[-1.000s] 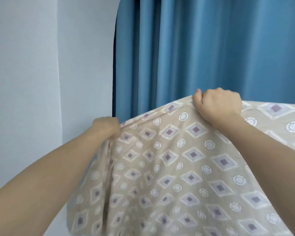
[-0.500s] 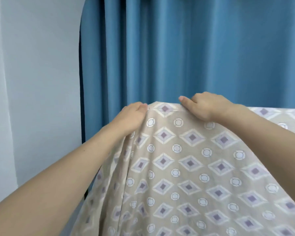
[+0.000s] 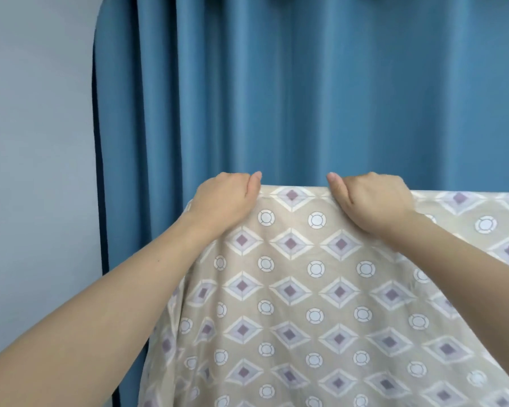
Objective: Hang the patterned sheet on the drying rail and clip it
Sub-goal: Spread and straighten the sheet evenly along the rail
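The patterned sheet (image 3: 315,292) is beige with purple diamonds and pale circles. It hangs down toward me from a straight top fold that runs level across the view to the right edge. My left hand (image 3: 225,198) grips that top fold at its left end, fingers curled over the far side. My right hand (image 3: 370,198) grips the same fold a short way to the right, thumb pointing inward. The rail itself is hidden under the cloth. No clip is in view.
A blue pleated curtain (image 3: 306,92) hangs close behind the sheet and fills most of the background. A plain pale wall (image 3: 36,142) stands to the left of the curtain.
Both hands have risen and come level with the sheet. The left hand has moved right, closer to the right hand. The top fold, slanted and sagging before, is straight and flat.
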{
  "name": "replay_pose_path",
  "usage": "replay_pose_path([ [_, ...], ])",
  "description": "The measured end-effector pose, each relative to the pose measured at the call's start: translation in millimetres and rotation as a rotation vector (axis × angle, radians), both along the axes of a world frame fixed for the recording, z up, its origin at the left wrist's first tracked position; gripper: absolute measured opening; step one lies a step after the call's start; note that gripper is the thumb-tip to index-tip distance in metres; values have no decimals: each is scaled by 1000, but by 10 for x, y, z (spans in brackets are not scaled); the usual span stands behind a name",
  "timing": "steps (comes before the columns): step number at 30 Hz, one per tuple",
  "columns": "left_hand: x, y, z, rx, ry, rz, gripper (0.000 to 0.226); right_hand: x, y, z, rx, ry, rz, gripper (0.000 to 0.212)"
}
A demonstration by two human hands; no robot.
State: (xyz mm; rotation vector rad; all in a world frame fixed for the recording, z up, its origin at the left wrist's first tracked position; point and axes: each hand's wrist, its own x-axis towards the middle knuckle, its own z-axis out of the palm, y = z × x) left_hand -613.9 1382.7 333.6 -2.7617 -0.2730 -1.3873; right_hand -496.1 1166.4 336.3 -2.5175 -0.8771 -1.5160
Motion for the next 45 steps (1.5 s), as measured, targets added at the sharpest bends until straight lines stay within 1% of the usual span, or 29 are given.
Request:
replay_pose_path([
  [2, -9, -27, -9, 91, -39, 109, 52, 21, 51, -121, 57, -150, 40, 62],
  [4, 22, -116, 33, 199, -15, 87, 47, 99, 34, -209, 66, -288, 133, 52],
  [5, 53, -178, 64, 209, 30, 16, 43, 146, 17, -232, 42, -314, 160, 49],
  [7, 127, -314, 93, 143, 157, -139, 33, 240, -40, -274, -31, -351, 174, 45],
  [8, 176, -343, 75, 142, 168, -201, 30, 269, -100, -277, -66, -354, 200, 46],
  [9, 227, -338, 35, 185, 127, -241, 28, 283, -183, -255, -91, -327, 234, 47],
  [11, 298, -261, -89, 299, -15, -251, 31, 250, -418, -143, -91, -181, 258, 53],
  [12, 319, -213, -145, 348, -60, -226, 30, 246, -563, -65, -48, -85, 226, 57],
  [14, 324, -161, -190, 411, -107, -184, 23, 325, -866, 56, 29, 125, 55, 70],
  [16, 298, -258, -140, 362, -98, -182, 23, 387, -1043, 112, 62, 246, -61, 75],
  [18, 320, -529, -20, 249, -20, -237, 30, 437, -1076, 62, 102, 191, -109, 70],
  [20, 428, -884, 162, 121, 196, -279, 33, 485, -1025, -71, 151, 21, -120, 64],
  [22, 580, -1206, 312, 9, 443, -316, 38, 514, -985, -199, 170, -115, -42, 54],
  [23, 640, -1320, 351, -10, 512, -312, 40, 522, -997, -242, 165, -172, 9, 48],
  [24, 697, -1375, 359, 4, 528, -291, 38, 551, -1033, -271, 152, -211, 48, 46],
  [25, 753, -1382, 335, 52, 496, -258, 34, 590, -1090, -284, 119, -213, 74, 46],
  [27, 806, -1337, 188, 255, 306, -181, 24, 620, -1257, -232, 103, -146, 90, 54],
  [29, 847, -1263, -10, 437, 24, -142, 15, 645, -1521, -143, 189, -30, -20, 63],
  [30, 869, -1238, -93, 475, -60, -122, 13, 690, -1676, -111, 245, 25, -103, 66],
  [32, 889, -1230, -209, 509, -168, -69, 13, 793, -1926, -106, 274, 95, -226, 66],
  [34, 898, -1343, -227, 482, -189, -20, 22, 887, -2075, -174, 262, 14, -222, 63],
  [36, 889, -1666, -149, 394, -131, -9, 37, 968, -2159, -273, 266, -126, -130, 55],
  [37, 918, -1855, -88, 342, -61, -34, 41, 1006, -2177, -317, 273, -195, -82, 52],
  [39, 1050, -2187, 77, 234, 137, -181, 42, 1083, -2174, -398, 285, -278, -22, 48],
  [40, 1095, -2335, 161, 178, 267, -252, 39, 1118, -2160, -461, 291, -306, -20, 47],
  [41, 1159, -2437, 210, 163, 350, -295, 33, 1150, -2151, -525, 296, -320, -20, 45],
  [42, 1221, -2505, 216, 190, 376, -304, 25, 1169, -2160, -582, 299, -332, -8, 43],
  [44, 1296, -2548, 87, 311, 259, -247, 8, 1194, -2286, -605, 274, -317, 18, 43],
  [45, 1325, -2545, -22, 386, 116, -193, 6, 1197, -2393, -574, 260, -290, 30, 45],
])
